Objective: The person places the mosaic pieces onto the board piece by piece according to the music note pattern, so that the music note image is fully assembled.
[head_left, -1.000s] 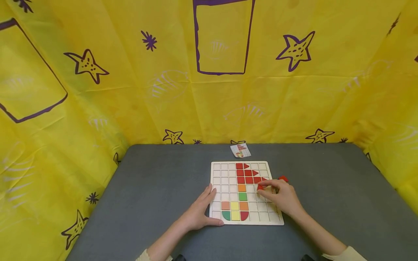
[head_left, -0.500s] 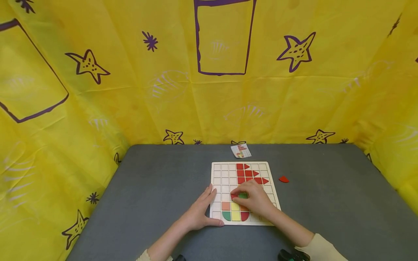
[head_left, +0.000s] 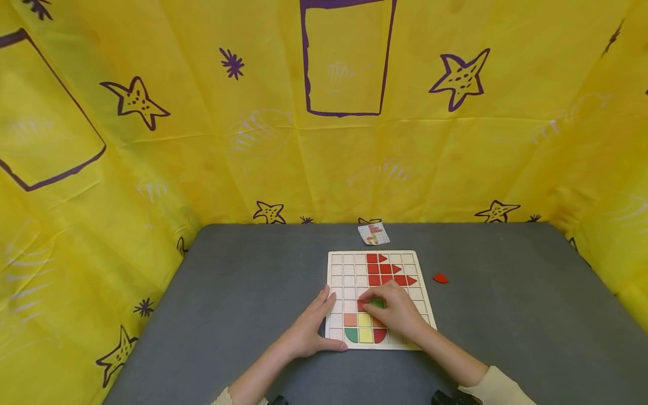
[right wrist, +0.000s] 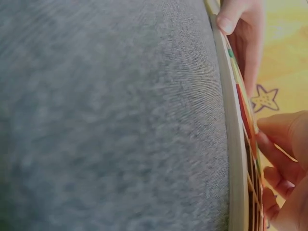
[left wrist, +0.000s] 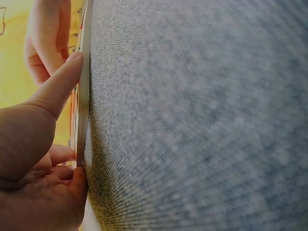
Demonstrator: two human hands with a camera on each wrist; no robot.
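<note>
A square white grid board (head_left: 336, 269) bears coloured tiles: red ones at the top, green, yellow and orange ones lower down. My left hand (head_left: 306, 331) rests along its left side, thumb at the near-left corner and fingers fairly straight against the edge. Over the board's middle, my right hand (head_left: 397, 310) pinches a small red tile (head_left: 360, 305) between thumb and fingertips, at a cell left of the green tile (head_left: 377, 304). That hand hides part of the middle column. In the right wrist view its fingertips touch the board's top side; the pinched tile is not clear there.
A loose red tile (head_left: 440, 278) lies on the grey table (head_left: 243, 281), right of the board. Behind the board lies a small pattern card (head_left: 373, 234) with a similar coloured figure. A yellow cloth (head_left: 202, 169) with purple drawings hangs around the back and sides.
My right hand has moved left from the board's right side to the cell beside the green tile, carrying the red tile, and has stayed there for the last half second. The left hand stays put.
</note>
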